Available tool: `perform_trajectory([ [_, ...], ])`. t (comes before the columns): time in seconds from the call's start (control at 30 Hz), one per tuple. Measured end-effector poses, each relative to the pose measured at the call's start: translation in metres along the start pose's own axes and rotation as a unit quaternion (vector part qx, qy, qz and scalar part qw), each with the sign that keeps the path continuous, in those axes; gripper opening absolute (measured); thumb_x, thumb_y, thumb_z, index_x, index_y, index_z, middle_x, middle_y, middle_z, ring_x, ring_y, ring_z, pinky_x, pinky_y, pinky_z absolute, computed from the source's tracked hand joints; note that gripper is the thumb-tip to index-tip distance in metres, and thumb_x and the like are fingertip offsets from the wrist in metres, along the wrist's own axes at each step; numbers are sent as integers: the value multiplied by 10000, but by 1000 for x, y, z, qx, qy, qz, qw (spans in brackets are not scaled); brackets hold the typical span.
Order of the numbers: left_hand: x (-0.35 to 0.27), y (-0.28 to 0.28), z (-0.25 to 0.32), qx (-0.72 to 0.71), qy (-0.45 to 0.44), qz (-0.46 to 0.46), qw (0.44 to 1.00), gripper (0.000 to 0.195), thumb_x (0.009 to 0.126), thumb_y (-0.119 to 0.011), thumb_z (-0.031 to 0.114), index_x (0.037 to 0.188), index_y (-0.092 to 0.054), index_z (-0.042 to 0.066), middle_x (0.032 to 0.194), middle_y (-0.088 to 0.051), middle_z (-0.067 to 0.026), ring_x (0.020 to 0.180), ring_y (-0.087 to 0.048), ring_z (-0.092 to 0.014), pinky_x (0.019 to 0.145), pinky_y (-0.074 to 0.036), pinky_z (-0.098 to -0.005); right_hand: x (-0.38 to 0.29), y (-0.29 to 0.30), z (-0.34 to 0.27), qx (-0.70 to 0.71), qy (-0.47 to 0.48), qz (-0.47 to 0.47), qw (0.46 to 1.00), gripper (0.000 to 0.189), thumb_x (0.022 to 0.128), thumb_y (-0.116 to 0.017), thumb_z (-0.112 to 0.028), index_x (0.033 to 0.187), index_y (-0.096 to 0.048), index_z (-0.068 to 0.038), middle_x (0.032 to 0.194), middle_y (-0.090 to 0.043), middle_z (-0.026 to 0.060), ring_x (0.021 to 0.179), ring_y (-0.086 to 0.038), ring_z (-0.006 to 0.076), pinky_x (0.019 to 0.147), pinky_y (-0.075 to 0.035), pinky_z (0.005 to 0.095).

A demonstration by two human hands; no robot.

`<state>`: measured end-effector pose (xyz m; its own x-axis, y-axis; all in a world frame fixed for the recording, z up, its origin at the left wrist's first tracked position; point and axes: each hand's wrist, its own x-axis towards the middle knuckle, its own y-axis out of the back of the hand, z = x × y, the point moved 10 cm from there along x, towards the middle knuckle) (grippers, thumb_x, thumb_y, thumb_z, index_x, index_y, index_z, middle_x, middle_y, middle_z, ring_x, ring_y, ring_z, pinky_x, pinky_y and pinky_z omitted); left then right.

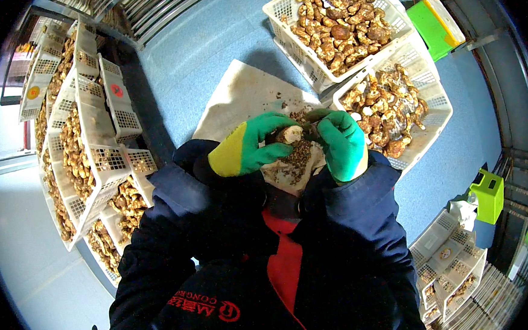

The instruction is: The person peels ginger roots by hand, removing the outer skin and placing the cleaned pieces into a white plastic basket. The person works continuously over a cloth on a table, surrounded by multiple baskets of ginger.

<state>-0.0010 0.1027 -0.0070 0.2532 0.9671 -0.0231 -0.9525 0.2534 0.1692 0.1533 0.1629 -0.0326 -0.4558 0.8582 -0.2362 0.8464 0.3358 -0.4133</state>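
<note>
My left hand (pixel 262 143), in a green and yellow glove, curls around a brown mushroom (pixel 293 134) with its pale stem end turned toward my right hand. My right hand (pixel 342 143), gloved in green, is close beside it with bent fingers drawn together. Whether something thin sits between those fingers is hidden. Beneath both hands a whitish cloth (pixel 233 101) is spread, with brown soil-like crumbs (pixel 296 162) scattered on it.
A white plastic crate (pixel 300 56) heaped with mushrooms stands ahead to the right. Nearer, another crate (pixel 437 104) holds more mushrooms (pixel 385 107). Stacked crates of mushrooms (pixel 100 116) line the left. A green box (pixel 432 27) and a lime-green plastic stool (pixel 490 196) are at right.
</note>
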Motion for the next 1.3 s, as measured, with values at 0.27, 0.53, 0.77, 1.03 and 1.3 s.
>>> perform_trajectory([
  [0.27, -5, -18, -6, -47, 33, -73, 996, 475, 1044, -629, 274, 1421, -528, 1, 1320, -651, -143, 1252, -595, -226, 1056, -472, -386, -9, -17, -21, -63, 67, -75, 993, 103, 979, -626, -13, 1060, -678, 23, 1232, -695, 133, 995, -646, 145, 891, -528, 302],
  [0.53, 0, -19, 5, 62, -4, -82, 995, 397, 1070, -576, 227, 1393, -532, 1, 1273, -648, -146, 1206, -611, -237, 1020, -489, -391, -5, -6, -10, -103, 23, -24, 994, 160, 982, -647, -70, 1108, -690, 19, 1074, -737, 66, 926, -646, 122, 843, -522, 273],
  [0.77, 1, -17, 17, 122, -50, -87, 987, 448, 1022, -641, 222, 1391, -529, -5, 1300, -615, -204, 1229, -599, -339, 1040, -478, -428, -4, -3, -5, -81, 0, -3, 997, 185, 972, -681, -94, 1127, -725, -3, 978, -728, 27, 848, -632, 87, 770, -521, 269],
  [1.03, 2, -18, 14, 126, -56, -81, 987, 442, 1019, -650, 225, 1379, -533, -4, 1302, -604, -208, 1226, -589, -357, 1044, -470, -433, -4, -5, 1, -110, -6, -33, 993, 140, 973, -663, -84, 1060, -714, 12, 960, -725, 36, 845, -630, 102, 766, -518, 272],
  [1.3, 2, -10, -2, 31, 19, -22, 999, 397, 1044, -635, 247, 1341, -559, -5, 1222, -645, -120, 1134, -624, -223, 976, -510, -380, 0, 14, 14, -50, -41, 17, 998, 123, 977, -655, -74, 1045, -711, 12, 963, -719, 43, 860, -622, 105, 784, -503, 264],
])
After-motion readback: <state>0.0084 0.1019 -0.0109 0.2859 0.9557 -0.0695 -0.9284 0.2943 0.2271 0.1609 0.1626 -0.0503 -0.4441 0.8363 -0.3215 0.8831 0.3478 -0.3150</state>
